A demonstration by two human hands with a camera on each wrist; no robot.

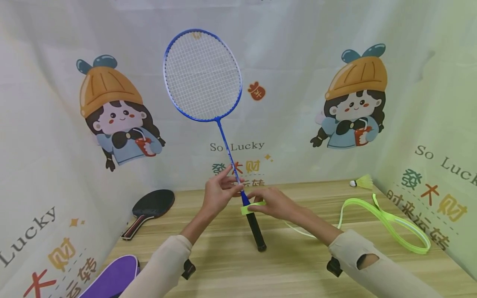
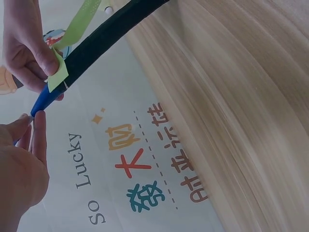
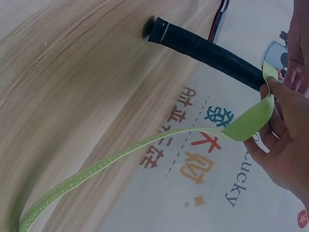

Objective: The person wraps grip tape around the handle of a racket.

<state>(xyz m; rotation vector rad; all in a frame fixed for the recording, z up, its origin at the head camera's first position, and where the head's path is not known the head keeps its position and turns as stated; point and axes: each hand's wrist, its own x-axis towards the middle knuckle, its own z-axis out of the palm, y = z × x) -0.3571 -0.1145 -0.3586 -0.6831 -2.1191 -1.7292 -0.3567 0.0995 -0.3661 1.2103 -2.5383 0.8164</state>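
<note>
A blue badminton racket [image 1: 203,74] stands tilted in front of me, head up, its black handle [image 1: 255,231] pointing down toward the table. My left hand [image 1: 219,192] pinches the blue shaft just above the handle's cone. At the top of the handle, my right hand [image 1: 277,203] pinches the end of a neon-green grip tape [image 3: 251,121] against the racket. Part of that end lies across the handle in the left wrist view. From the right fingers the tape trails away, perforated, and loops over the table's right side. Most of the handle is bare black.
A black table tennis bat [image 1: 154,203] lies at the back left of the wooden table [image 1: 223,269]. Nearer, at the left edge, is a purple case [image 1: 115,277], partly behind my sleeve. A yellow shuttlecock [image 1: 363,182] sits at the back right. Printed cloth walls enclose the table.
</note>
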